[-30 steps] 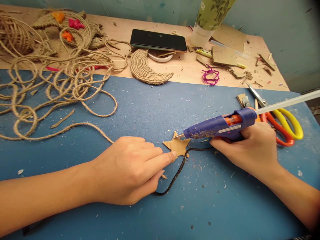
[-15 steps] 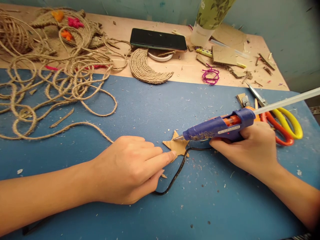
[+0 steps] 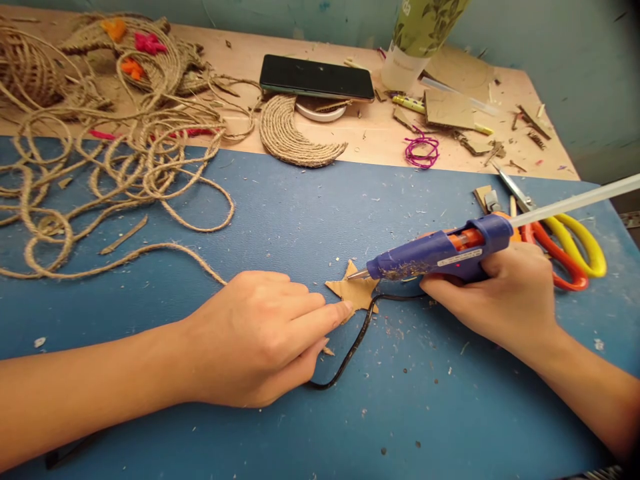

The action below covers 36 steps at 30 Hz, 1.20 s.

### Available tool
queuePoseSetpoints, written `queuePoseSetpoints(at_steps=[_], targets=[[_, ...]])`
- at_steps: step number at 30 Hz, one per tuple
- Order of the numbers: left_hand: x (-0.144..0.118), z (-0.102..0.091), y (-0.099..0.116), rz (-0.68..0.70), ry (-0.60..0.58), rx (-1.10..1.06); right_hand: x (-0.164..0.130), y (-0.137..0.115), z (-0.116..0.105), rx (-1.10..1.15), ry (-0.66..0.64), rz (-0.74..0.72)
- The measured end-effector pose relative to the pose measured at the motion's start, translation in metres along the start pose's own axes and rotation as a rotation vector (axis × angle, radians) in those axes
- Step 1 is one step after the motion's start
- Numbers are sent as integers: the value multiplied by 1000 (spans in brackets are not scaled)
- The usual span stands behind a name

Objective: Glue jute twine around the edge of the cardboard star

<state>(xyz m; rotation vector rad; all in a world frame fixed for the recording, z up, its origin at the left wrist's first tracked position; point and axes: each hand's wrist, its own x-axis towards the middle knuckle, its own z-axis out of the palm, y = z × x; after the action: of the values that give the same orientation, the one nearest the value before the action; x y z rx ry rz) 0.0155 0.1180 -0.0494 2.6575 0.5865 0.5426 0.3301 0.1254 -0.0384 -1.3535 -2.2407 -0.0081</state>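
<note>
Pressing its index fingertip on the near-left edge of the cardboard star [image 3: 354, 291], our left hand [image 3: 255, 337] lay flat on the blue mat [image 3: 280, 220] with fingers together and nothing in its grip. Our right hand [image 3: 500, 297] was wrapped tight around the blue glue gun [image 3: 435, 255], whose metal tip touched the star's upper right point. One black cord [image 3: 350, 350] curved between both hands, passing just beside the star. Open mat stretched in front of the star toward the far table [image 3: 370, 137] edge and across the near side. We counted one star, one glue gun, one pair of scissors [image 3: 560, 247] just behind the right hand, one phone [image 3: 317, 78], one twine crescent [image 3: 293, 137] and one loose tangle of jute rope [image 3: 125, 173] at the left.
</note>
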Motion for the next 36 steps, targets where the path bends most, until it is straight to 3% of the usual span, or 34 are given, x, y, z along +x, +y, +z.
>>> queuePoseSetpoints(at_steps=[36], targets=[[-1,0,1,1,-6,-4,-4,5,-2,5,-1,-2]])
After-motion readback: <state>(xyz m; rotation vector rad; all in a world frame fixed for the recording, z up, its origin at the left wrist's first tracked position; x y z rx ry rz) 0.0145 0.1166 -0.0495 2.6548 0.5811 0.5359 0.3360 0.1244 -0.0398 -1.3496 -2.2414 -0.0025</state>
